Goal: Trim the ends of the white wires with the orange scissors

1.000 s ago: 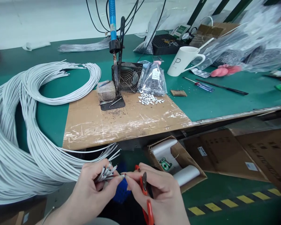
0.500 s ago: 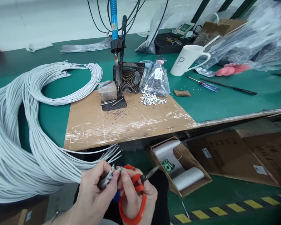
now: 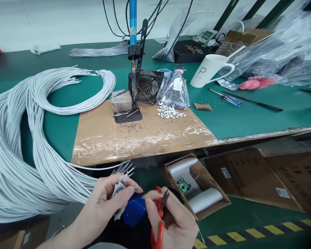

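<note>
My left hand (image 3: 106, 204) is closed on the ends of a bundle of white wires (image 3: 36, 166) below the table's front edge; their stripped tips fan out above my fingers. My right hand (image 3: 175, 221) grips orange-handled scissors (image 3: 159, 221), blades pointing up, just right of the wire tips. A blue object (image 3: 134, 211) shows between the two hands. The wire bundle runs up to the left and coils over the green table (image 3: 248, 114).
A brown board (image 3: 142, 135) carries a soldering stand (image 3: 133, 69), a small fan (image 3: 145, 88), a bag of parts (image 3: 175, 90) and loose metal pieces (image 3: 169, 111). A white mug (image 3: 208, 71), screwdrivers and plastic bags lie right. An open carton (image 3: 197, 183) stands below.
My right hand has moved away from the wire tips to the right and lower, turning the scissors so the handles drop out of view. My left hand keeps the wires.
</note>
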`<state>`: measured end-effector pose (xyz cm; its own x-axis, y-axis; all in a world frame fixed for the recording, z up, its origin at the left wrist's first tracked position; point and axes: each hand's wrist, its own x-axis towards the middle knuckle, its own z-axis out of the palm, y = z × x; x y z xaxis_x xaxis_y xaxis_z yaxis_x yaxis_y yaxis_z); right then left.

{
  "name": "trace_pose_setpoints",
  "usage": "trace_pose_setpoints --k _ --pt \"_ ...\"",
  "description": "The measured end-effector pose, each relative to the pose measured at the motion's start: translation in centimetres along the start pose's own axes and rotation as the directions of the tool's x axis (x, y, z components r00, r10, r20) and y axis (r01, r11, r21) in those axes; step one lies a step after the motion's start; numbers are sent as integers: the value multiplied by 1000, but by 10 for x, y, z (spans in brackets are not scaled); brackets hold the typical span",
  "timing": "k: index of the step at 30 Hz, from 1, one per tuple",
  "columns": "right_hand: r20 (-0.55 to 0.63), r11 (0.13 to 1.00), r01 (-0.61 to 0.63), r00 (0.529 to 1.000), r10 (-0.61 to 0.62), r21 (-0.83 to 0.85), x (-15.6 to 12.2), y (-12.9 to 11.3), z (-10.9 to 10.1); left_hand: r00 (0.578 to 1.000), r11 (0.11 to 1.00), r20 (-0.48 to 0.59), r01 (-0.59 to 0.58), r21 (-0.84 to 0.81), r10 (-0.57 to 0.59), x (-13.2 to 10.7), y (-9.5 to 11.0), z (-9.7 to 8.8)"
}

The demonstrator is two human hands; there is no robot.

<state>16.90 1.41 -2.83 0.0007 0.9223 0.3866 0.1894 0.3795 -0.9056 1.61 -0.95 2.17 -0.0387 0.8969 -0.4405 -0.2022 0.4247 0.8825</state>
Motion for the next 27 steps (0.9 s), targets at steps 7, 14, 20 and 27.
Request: trace_pose_setpoints --k 7,14,20,27 --pt "290 979 19 956 42 -205 -6 10 -22 998 995 -21 -61 84 63 -2 2 -1" --pt "290 981 73 957 -18 -181 -11 12 -10 998 991 -41 -45 125 51 -3 1 -1" --pt "316 974 129 947 -65 -185 -6 13 -12 997 988 -46 -51 147 58 -3 2 -1" --pt "280 928 250 945 -171 -276 -8 17 -13 990 976 -86 -94 196 113 -1 -4 1"
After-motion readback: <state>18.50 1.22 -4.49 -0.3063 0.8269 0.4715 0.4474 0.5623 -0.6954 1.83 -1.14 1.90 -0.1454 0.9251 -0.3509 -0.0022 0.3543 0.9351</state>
